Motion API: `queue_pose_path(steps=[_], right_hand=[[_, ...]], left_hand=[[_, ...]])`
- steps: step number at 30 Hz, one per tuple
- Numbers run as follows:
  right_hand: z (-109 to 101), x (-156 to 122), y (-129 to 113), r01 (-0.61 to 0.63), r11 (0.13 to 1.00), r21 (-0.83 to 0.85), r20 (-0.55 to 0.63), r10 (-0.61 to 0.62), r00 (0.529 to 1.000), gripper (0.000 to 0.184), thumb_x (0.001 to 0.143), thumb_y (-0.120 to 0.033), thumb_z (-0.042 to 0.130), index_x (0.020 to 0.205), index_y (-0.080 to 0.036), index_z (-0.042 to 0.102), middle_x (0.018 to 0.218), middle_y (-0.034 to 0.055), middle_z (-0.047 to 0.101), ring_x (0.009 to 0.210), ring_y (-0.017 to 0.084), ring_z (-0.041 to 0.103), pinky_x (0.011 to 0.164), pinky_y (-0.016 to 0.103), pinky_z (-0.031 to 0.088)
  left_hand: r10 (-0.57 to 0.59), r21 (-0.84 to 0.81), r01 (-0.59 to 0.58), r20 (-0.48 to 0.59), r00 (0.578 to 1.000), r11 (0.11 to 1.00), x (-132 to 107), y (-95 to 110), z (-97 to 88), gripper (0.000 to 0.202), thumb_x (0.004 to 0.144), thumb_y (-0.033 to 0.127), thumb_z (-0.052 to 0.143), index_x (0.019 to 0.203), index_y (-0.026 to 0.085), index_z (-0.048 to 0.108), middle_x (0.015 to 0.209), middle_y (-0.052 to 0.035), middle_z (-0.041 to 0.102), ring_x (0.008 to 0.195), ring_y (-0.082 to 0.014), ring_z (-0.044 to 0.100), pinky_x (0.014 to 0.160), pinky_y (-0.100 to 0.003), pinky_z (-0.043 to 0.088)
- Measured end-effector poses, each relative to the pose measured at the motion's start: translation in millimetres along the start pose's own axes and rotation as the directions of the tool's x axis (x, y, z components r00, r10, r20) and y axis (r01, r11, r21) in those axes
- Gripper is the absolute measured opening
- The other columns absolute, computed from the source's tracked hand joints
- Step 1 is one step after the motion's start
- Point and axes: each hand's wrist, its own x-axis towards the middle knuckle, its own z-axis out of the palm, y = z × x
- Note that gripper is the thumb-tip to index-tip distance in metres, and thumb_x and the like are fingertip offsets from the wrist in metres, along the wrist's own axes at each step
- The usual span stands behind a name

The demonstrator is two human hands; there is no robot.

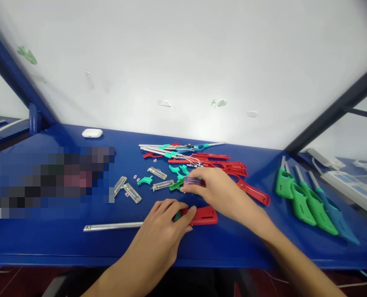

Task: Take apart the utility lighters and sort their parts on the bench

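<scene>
My left hand (165, 225) lies on the blue table, fingers curled over the near end of a red lighter shell (203, 215), from which a long metal tube (114, 226) runs left. My right hand (216, 187) hovers just behind it, fingers pinched on a small clear, purplish part (192, 180). Right by those fingers lies a green trigger piece (175, 185).
Behind the hands lies a heap of red shells (229, 167), teal triggers and metal tubes (171, 150). Small metal clips (132, 192) sit to the left. Several finished green and blue lighters (307, 204) lie in a row at right. A white earbud case (92, 133) rests at the back left.
</scene>
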Motion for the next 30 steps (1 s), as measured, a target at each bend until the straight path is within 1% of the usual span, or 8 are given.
queue_pose_path(steps=[3,7,12,18,22,24,26,30], right_hand=[[14.4,24.1,-11.7,0.067,0.997,-0.025,0.072,-0.065,0.995,0.014,0.099,-0.029,0.078,0.087,-0.023,0.076,0.089,0.0004,0.077,0.085,0.022,0.07,0.071,0.032,0.045],[33.6,38.3,-20.9,0.107,0.993,-0.045,0.117,-0.101,0.988,0.014,0.099,-0.031,0.078,0.087,-0.024,0.079,0.089,0.0022,0.077,0.082,0.022,0.07,0.069,0.032,0.045],[24.3,33.7,-28.8,0.092,0.995,-0.047,0.055,-0.09,0.994,0.022,0.102,-0.031,0.072,0.081,-0.023,0.075,0.081,0.0012,0.074,0.073,0.02,0.066,0.065,0.032,0.042],[-9.1,-17.9,-16.0,-0.015,1.0,0.006,-0.149,0.015,0.989,0.024,0.105,-0.044,0.065,0.094,-0.024,0.073,0.093,0.0002,0.077,0.078,0.021,0.067,0.069,0.032,0.046],[-7.6,-67.1,5.6,-0.15,0.981,0.126,-0.262,0.179,0.948,0.031,0.107,-0.053,0.059,0.098,-0.027,0.073,0.096,-0.0001,0.076,0.085,0.022,0.07,0.076,0.032,0.051],[0.4,-84.7,14.9,-0.206,0.966,0.154,-0.268,0.242,0.933,0.024,0.101,-0.054,0.069,0.108,-0.032,0.075,0.105,-0.0008,0.076,0.096,0.024,0.07,0.085,0.034,0.053],[10.3,-94.8,22.0,-0.19,0.971,0.144,-0.218,0.218,0.951,0.025,0.095,-0.048,0.08,0.117,-0.038,0.075,0.115,-0.0021,0.074,0.106,0.026,0.07,0.094,0.036,0.052],[25.2,-97.7,29.8,-0.165,0.974,0.156,-0.132,0.186,0.974,0.026,0.093,-0.03,0.083,0.115,-0.041,0.077,0.118,-0.0028,0.072,0.103,0.024,0.073,0.096,0.038,0.054]], left_hand=[[-0.021,-0.002,0.021,0.041,0.999,1.0,0.5,0.5,-0.4,0.038,0.099,0.009,0.064,0.135,0.021,0.064,0.12,-0.0086,0.073,0.107,-0.0297,0.069,0.088,-0.051,0.061],[-0.037,0.009,0.037,0.062,0.997,0.999,-0.2,1.1,0.4,0.041,0.1,0.009,0.063,0.139,0.022,0.063,0.124,-0.0089,0.073,0.113,-0.0298,0.068,0.093,-0.05,0.06],[-0.042,0.0,0.043,0.068,0.997,0.999,-0.3,3.2,-1.2,0.039,0.101,0.01,0.061,0.138,0.022,0.062,0.124,-0.0086,0.072,0.111,-0.0299,0.067,0.092,-0.05,0.06],[-0.024,-0.026,0.026,0.072,0.997,0.999,-2.3,6.9,-7.3,0.04,0.104,0.009,0.052,0.143,0.017,0.056,0.128,-0.0107,0.07,0.116,-0.0299,0.065,0.098,-0.052,0.058],[0.017,-0.021,-0.015,0.092,0.996,1.0,-2.6,5.2,-10.6,0.038,0.104,0.01,0.052,0.141,0.014,0.056,0.132,-0.011,0.071,0.12,-0.0299,0.066,0.103,-0.051,0.057],[0.043,-0.003,-0.043,0.08,0.996,0.999,-1.7,3.3,-11.8,0.033,0.106,0.011,0.05,0.138,0.015,0.057,0.131,-0.0106,0.073,0.118,-0.0293,0.067,0.101,-0.049,0.058],[0.064,0.02,-0.066,0.07,0.995,0.998,-0.6,2.0,-12.7,0.032,0.107,0.01,0.047,0.137,0.015,0.057,0.13,-0.0106,0.074,0.116,-0.0289,0.069,0.097,-0.048,0.059],[0.073,0.064,-0.081,0.112,0.991,0.995,1.4,2.4,-16.4,0.033,0.109,0.011,0.043,0.138,0.016,0.057,0.132,-0.0094,0.074,0.116,-0.0293,0.069,0.096,-0.049,0.06]])
